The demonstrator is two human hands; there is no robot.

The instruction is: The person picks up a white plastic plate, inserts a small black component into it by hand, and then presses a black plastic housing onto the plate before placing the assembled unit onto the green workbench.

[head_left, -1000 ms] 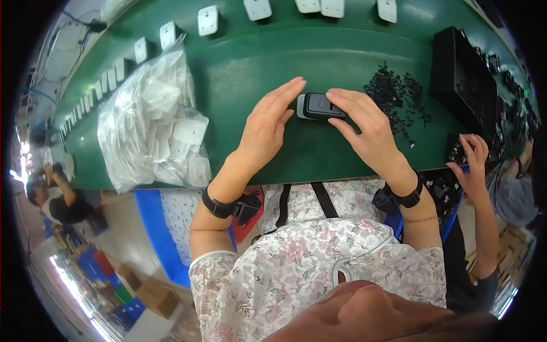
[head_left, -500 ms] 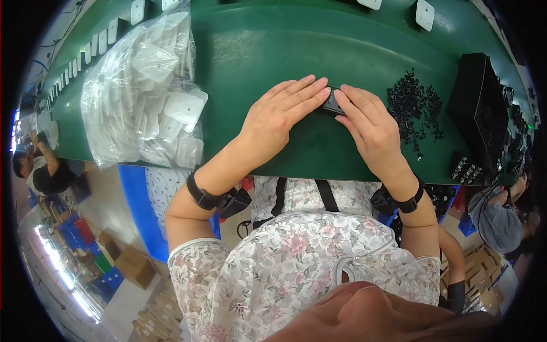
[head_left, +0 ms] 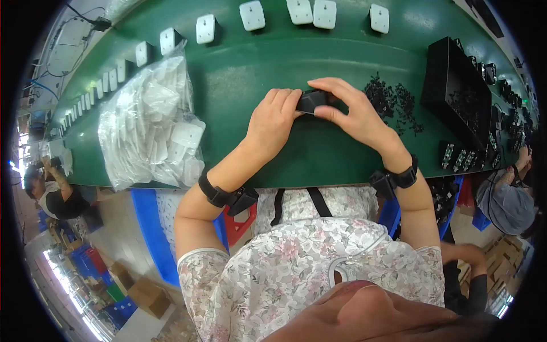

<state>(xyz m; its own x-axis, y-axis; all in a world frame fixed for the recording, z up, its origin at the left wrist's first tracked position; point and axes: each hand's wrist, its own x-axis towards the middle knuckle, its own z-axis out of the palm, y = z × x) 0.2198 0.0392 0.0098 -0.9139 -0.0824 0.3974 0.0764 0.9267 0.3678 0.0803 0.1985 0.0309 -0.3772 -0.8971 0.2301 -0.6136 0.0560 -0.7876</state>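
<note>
A small black plastic housing (head_left: 312, 101) is held between my two hands above the green table, one side turned up toward me. My left hand (head_left: 272, 121) closes around its left end, its fingers bent over the edge. From the right, my right hand (head_left: 359, 114) pinches it, with the thumb at the near side and the fingers at the far side. A thin pale edge shows along the housing's near side. Just past my right hand lies a loose pile of small black parts (head_left: 380, 98).
At left lies a clear plastic bag (head_left: 149, 122) of flat white plates. Black boxes with white faces (head_left: 252, 16) line the table's far and left edges. A black bin (head_left: 456, 94) stands at right, beside small circuit boards (head_left: 448, 155). A blue crate (head_left: 154, 233) sits below the table edge.
The black housing lay low under my flattened fingers; now it is raised and turned. My right hand has shifted to a pinch on its sides. The whole view has also shifted.
</note>
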